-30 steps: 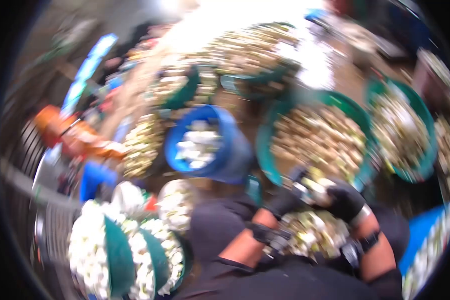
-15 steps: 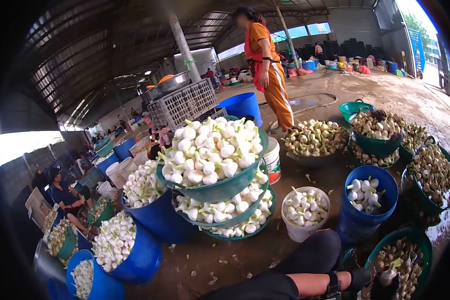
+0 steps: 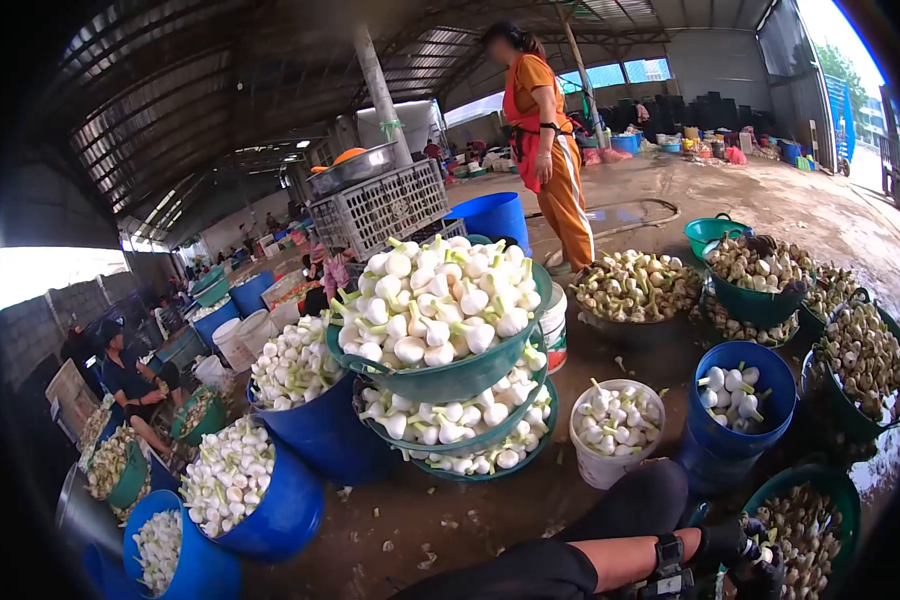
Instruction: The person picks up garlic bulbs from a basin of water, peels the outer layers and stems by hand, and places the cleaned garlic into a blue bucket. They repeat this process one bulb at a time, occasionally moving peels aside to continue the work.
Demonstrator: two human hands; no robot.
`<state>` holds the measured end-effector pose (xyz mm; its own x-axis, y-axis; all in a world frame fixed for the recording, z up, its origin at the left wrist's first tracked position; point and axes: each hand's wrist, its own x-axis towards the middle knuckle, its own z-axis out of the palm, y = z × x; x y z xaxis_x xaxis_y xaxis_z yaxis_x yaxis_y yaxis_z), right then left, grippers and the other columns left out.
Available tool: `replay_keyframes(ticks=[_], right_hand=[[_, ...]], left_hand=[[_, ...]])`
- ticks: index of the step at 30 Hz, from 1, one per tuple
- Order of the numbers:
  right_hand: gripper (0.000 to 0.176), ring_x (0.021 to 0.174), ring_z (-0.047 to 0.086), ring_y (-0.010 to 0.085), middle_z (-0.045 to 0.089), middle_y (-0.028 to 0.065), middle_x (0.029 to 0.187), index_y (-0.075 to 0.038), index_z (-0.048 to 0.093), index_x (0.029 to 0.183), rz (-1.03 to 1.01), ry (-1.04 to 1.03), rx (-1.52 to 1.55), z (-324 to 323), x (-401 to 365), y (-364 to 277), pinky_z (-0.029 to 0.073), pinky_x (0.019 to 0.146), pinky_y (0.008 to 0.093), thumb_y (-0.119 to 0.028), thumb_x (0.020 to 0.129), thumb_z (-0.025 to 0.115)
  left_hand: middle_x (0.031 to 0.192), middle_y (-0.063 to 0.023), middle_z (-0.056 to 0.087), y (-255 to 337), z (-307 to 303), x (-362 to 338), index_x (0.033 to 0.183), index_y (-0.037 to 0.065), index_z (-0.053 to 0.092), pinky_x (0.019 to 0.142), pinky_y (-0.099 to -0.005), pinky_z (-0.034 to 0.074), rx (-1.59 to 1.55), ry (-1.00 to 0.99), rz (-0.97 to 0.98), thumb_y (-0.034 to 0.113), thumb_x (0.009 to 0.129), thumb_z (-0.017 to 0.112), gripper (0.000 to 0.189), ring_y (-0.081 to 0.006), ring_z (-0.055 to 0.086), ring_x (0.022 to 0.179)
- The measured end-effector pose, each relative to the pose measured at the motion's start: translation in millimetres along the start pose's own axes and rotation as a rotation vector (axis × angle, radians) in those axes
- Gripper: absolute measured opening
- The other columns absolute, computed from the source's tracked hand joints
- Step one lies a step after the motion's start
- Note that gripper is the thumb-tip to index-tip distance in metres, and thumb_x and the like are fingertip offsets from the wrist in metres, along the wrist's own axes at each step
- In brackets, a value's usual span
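Note:
At the lower right, my left hand [image 3: 722, 543] in a dark glove meets my right hand [image 3: 758, 574], also dark-gloved, over the rim of a green basket [image 3: 846, 495]. A pale garlic bulb [image 3: 767, 553] shows in part between them, and the fingers of both hands look closed on it. The gloves hide most of the bulb, and any tool there cannot be made out. Brown, unpeeled garlic bulbs [image 3: 805, 530] fill the basket beside my hands. A dark strap [image 3: 667, 553] circles my left wrist.
White garlic fills stacked green basins [image 3: 440, 378], a white bucket [image 3: 610, 470] and blue tubs [image 3: 295, 510]. A blue bucket [image 3: 735, 445] stands close to my knee. A person in orange [image 3: 550, 130] stands beyond the basins. Another person [image 3: 130, 375] sits at left.
My hands have come together; before, the garlic bulb sat at my right hand, apart from the left. The view has shifted slightly. The standing person stays in place.

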<state>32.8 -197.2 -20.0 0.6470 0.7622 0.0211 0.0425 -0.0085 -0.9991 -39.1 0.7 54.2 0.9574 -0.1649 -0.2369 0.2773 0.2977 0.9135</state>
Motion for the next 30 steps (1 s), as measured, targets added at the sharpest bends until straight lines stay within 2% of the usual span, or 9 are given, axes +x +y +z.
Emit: replay_keyframes(ticks=[4,6,9,16,18,21,24,28,30], right_hand=[[0.045,0.097,0.056,0.0257,0.056,0.0134,0.108,-0.005,0.043,0.123,0.152,0.08,0.381,4.3,-5.9,-26.1,0.049,0.079,0.0372,-0.015,0.083,0.058],[0.043,0.089,0.06,0.0282,0.059,0.0137,0.104,-0.005,0.049,0.116,-0.333,-0.158,-1.52,-27.0,-8.3,24.6,0.05,0.072,0.0368,-0.022,0.08,0.063],[0.042,0.079,0.062,0.0297,0.062,0.0108,0.099,-0.003,0.056,0.104,-0.15,0.186,-1.197,22.0,-26.2,-67.5,0.051,0.065,0.0356,-0.034,0.077,0.066],[0.04,0.075,0.061,0.0284,0.063,0.0092,0.089,0.0,0.059,0.098,-0.035,0.001,-1.031,-0.4,-30.7,-29.6,0.049,0.071,0.0328,-0.036,0.079,0.064],[0.03,0.079,0.061,0.0246,0.064,0.0089,0.083,0.001,0.059,0.103,0.05,0.151,0.188,3.3,-29.5,-26.7,0.048,0.074,0.0313,-0.022,0.084,0.061],[0.023,0.084,0.059,0.0193,0.065,0.0072,0.09,0.001,0.059,0.106,-0.368,0.259,-1.09,8.4,-29.9,-47.0,0.047,0.076,0.0298,-0.013,0.087,0.056],[0.02,0.084,0.056,0.0154,0.063,0.0034,0.096,-0.002,0.062,0.103,-0.262,0.605,-0.846,3.9,-24.0,-2.7,0.045,0.074,0.0293,-0.014,0.088,0.054],[0.024,0.08,0.054,0.024,0.062,0.0112,0.096,-0.004,0.059,0.107,-0.051,0.326,-1.119,23.1,-24.9,-58.4,0.043,0.072,0.0344,-0.019,0.089,0.055],[0.017,0.079,0.059,0.027,0.056,0.0121,0.082,-0.004,0.056,0.083,-0.412,0.584,-0.88,-7.2,3.3,43.9,0.047,0.068,0.0362,-0.011,0.07,0.065]], left_hand=[[0.086,-0.0072,0.06,22.1,16.1,-15.9,0.098,0.002,0.059,0.068,-0.0286,0.045,0.253,0.107,0.121,0.008,0.075,0.062,0.025,-0.0152,0.055,0.08],[0.084,-0.0081,0.061,10.4,6.7,0.5,0.096,0.001,0.061,0.066,-0.0295,0.046,0.23,0.088,0.108,0.006,0.073,0.062,0.023,-0.0162,0.056,0.077],[0.08,-0.0092,0.061,14.1,7.9,3.9,0.093,0.001,0.062,0.064,-0.0311,0.047,0.242,0.024,0.084,0.002,0.069,0.061,0.024,-0.0178,0.058,0.074],[0.069,-0.0107,0.061,6.7,24.0,5.3,0.078,0.002,0.063,0.05,-0.0335,0.045,0.366,0.064,0.141,-0.004,0.063,0.058,0.017,-0.0192,0.057,0.058],[0.067,-0.0093,0.061,-5.1,23.1,13.3,0.076,0.003,0.062,0.051,-0.0329,0.045,0.394,0.1,0.159,-0.005,0.062,0.057,0.016,-0.019,0.057,0.059],[0.065,-0.0066,0.059,-26.4,12.7,27.6,0.072,0.004,0.061,0.053,-0.0318,0.042,0.437,0.151,0.184,-0.001,0.067,0.056,0.009,-0.0164,0.054,0.059],[0.061,-0.0053,0.056,-20.1,-13.1,38.0,0.067,0.009,0.058,0.056,-0.032,0.044,0.834,0.113,0.25,0.011,0.067,0.062,0.005,-0.0188,0.056,0.059],[0.079,-0.0094,0.063,-20.3,-44.4,39.9,0.077,0.008,0.061,0.067,-0.0342,0.049,1.522,0.023,0.869,0.017,0.065,0.063,0.015,-0.0262,0.061,0.076],[0.08,-0.0102,0.064,-27.9,-53.2,47.6,0.08,0.007,0.062,0.068,-0.0356,0.049,1.416,0.02,0.728,0.018,0.064,0.065,0.02,-0.0273,0.061,0.077]])
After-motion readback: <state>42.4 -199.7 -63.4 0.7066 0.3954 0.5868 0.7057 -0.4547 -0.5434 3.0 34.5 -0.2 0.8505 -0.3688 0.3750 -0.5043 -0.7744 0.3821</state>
